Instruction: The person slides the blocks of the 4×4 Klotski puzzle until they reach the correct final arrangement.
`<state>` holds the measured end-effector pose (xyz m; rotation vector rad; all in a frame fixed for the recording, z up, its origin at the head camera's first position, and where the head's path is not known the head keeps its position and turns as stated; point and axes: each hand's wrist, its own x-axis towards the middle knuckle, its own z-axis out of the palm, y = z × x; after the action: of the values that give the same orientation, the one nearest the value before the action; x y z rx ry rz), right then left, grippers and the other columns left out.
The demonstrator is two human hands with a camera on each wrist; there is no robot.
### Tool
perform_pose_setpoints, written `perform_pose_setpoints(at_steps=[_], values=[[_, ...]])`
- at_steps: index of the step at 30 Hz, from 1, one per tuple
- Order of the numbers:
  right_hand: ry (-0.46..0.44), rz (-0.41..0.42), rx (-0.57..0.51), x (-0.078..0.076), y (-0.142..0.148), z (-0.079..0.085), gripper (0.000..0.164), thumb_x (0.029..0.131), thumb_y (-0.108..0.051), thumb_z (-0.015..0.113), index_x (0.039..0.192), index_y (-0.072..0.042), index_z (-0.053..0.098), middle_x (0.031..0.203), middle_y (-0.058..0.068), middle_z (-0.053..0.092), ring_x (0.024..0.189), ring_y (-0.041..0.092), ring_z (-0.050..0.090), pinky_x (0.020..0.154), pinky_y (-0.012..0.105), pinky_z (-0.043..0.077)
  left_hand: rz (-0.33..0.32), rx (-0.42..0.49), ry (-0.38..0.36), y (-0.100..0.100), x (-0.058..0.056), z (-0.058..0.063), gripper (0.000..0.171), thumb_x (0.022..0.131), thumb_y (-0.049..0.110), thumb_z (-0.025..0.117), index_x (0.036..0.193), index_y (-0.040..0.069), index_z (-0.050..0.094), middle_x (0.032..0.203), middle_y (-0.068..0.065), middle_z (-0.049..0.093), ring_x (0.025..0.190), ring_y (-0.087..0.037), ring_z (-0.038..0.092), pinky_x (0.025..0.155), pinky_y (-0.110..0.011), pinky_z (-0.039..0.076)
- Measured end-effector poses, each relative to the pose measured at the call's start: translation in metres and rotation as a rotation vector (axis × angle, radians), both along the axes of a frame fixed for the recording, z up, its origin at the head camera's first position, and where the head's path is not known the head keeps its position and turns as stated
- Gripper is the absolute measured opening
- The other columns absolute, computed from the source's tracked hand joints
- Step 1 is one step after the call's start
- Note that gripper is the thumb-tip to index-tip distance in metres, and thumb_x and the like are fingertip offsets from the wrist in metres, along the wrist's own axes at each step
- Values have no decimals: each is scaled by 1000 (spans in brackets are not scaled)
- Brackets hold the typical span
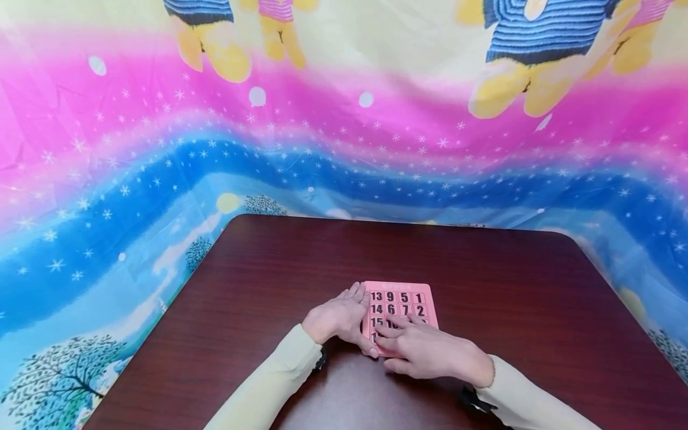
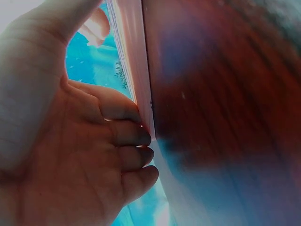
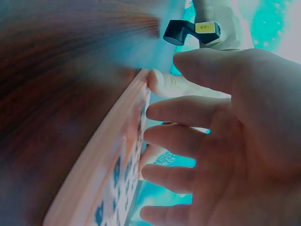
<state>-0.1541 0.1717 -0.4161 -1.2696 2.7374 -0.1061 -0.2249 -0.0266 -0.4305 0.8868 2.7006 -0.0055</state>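
Left grip (image 1: 342,316) flanks pink puzzle (image 1: 405,303), right grip (image 1: 424,351) splayed over.

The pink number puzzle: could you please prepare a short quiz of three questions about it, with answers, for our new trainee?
1. Multiple choice: In the head view, which number is at the far right of the top row of the pink number puzzle?
A) 13
B) 1
C) 9

2. True or false: The puzzle stands upright on one edge.

3. Fill in: In the head view, the fingers of the ____ cover part of the lower numbers.

Key: 1. B. 2. False; it lies flat on the brown table. 3. right hand.
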Motion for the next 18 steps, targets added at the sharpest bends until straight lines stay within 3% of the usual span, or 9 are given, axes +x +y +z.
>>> perform_pose_setpoints(at_steps=[18], values=[[0,-5,-9,-3,8,-7,43,95,-36,59,136,-24,61,143,1,57,140,38,42,107,67,37,6,43,-15,-1,-2,-1,133,61,72,78,155,-1,19,164,-20,14,153,-29,14,126,-38,19]])
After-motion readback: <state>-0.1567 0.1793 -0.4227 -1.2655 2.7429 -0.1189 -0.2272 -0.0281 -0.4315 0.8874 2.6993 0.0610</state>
